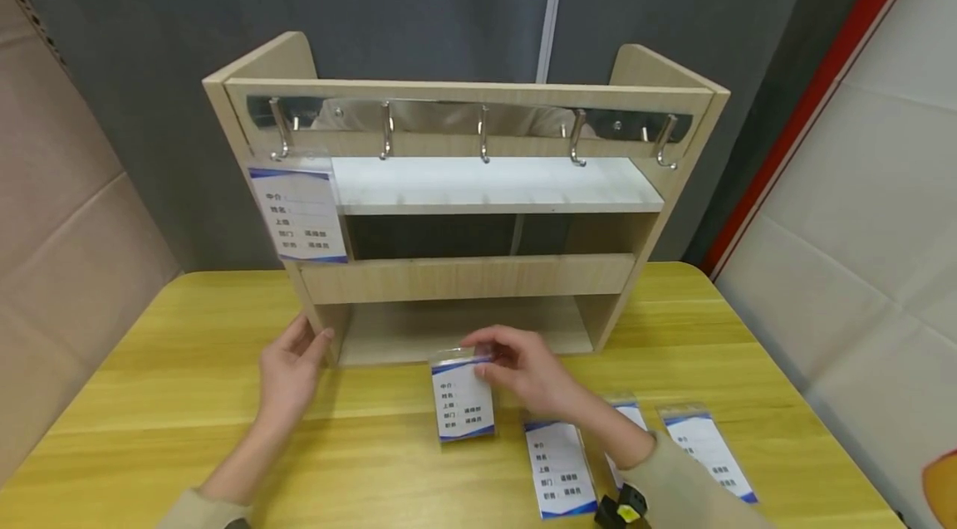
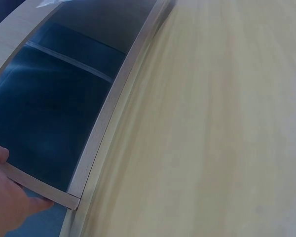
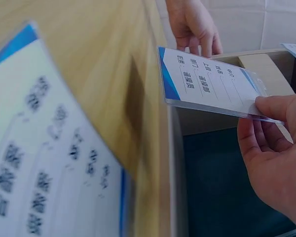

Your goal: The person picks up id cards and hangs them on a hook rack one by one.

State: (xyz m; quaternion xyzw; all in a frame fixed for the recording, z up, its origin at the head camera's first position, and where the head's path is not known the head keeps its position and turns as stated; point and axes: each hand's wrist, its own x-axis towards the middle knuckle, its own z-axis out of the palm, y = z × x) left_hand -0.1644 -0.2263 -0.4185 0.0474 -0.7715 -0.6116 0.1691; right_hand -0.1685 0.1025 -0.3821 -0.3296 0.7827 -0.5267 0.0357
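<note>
My right hand pinches the top corner of a clear-sleeved name badge with a white card and blue corners. In the right wrist view the badge is tilted above the table, in front of the shelf's lower opening. At the lower left, my left hand grips the side panel of a small wooden shelf. The left wrist view has thumb and fingers on either side of that panel. Another badge hangs at the leftmost hook on the shelf's metal strip.
Several more badges lie on the yellow wooden table at the right, among them one badge near my right forearm and another badge farther right. Four hooks, such as the middle hook, bear nothing. A grey partition stands behind.
</note>
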